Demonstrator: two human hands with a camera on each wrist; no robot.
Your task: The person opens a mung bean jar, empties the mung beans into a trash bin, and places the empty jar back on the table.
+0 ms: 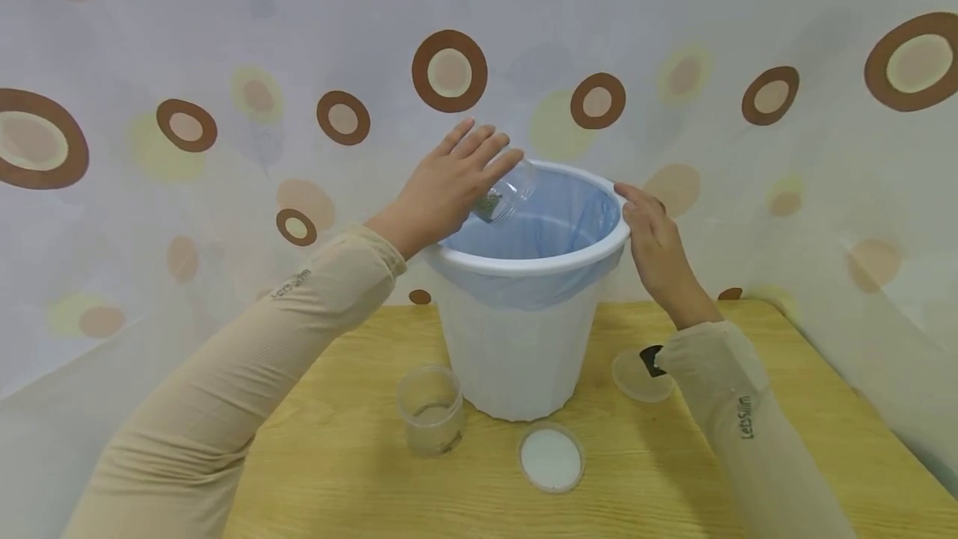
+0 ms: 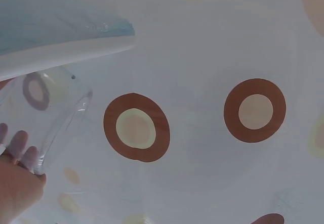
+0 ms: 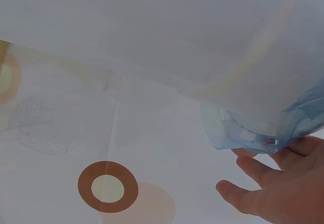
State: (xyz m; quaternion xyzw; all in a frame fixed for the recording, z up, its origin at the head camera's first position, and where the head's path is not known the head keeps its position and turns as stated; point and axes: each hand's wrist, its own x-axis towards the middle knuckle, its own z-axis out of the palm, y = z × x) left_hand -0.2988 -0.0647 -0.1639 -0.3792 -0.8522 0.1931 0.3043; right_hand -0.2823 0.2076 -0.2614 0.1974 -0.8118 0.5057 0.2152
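Observation:
My left hand [image 1: 458, 177] grips a clear plastic cup [image 1: 516, 190] tipped over the left side of a white trash bin [image 1: 520, 348]. Something small and green [image 1: 488, 206] shows inside the cup. In the left wrist view, fingers show through the wall of the transparent cup [image 2: 66, 113], just by the bin's white rim [image 2: 66, 54]. A blue bag [image 1: 576, 198] lines the bin and folds over its rim. Against the right side of that rim rests my right hand [image 1: 659, 248]; in the right wrist view its spread fingers [image 3: 258, 171] touch the bag's folded edge [image 3: 248, 138].
On the wooden table [image 1: 337, 456], a clear round tub [image 1: 430, 412] stands front left of the bin. A shallow round piece with a white face [image 1: 550, 459] lies in front. A clear lid [image 1: 636, 381] with a black patch is beside my right sleeve. A patterned sheet [image 1: 509, 23] hangs behind.

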